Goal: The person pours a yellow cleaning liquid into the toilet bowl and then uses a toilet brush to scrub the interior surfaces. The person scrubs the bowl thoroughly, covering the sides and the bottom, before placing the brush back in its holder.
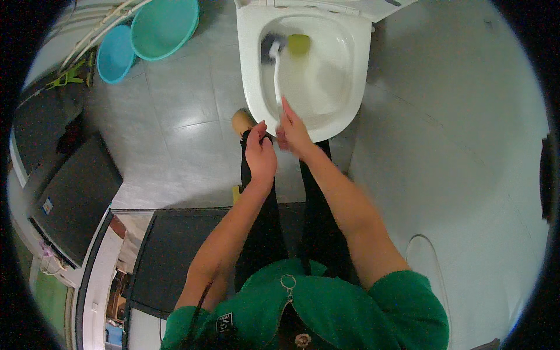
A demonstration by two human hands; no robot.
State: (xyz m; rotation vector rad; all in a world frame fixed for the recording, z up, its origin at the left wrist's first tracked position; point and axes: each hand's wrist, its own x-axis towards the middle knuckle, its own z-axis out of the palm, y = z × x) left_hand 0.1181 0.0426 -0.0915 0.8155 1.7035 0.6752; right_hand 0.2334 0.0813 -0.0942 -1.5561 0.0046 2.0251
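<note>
My right hand (294, 131) is closed around the white handle of a toilet brush (276, 78). The brush's dark bristled head lies against the upper left inner wall of a white toilet bowl (356, 83), and is blurred. Yellowish-green liquid (299, 44) shows beside the head. The toilet's seat and lid are raised at the top of the view. My left hand (261, 155) is just left of my right hand, near the bowl's front rim, with its fingers partly curled and nothing visible in it.
A green basin (165, 30) and a blue basin (115, 54) stand at the upper left beside pale pipes (98, 35). Grey floor tiles (183, 153) surround the toilet. A pale wall (446, 131) rises on the right. A dark door (78, 197) is at the left.
</note>
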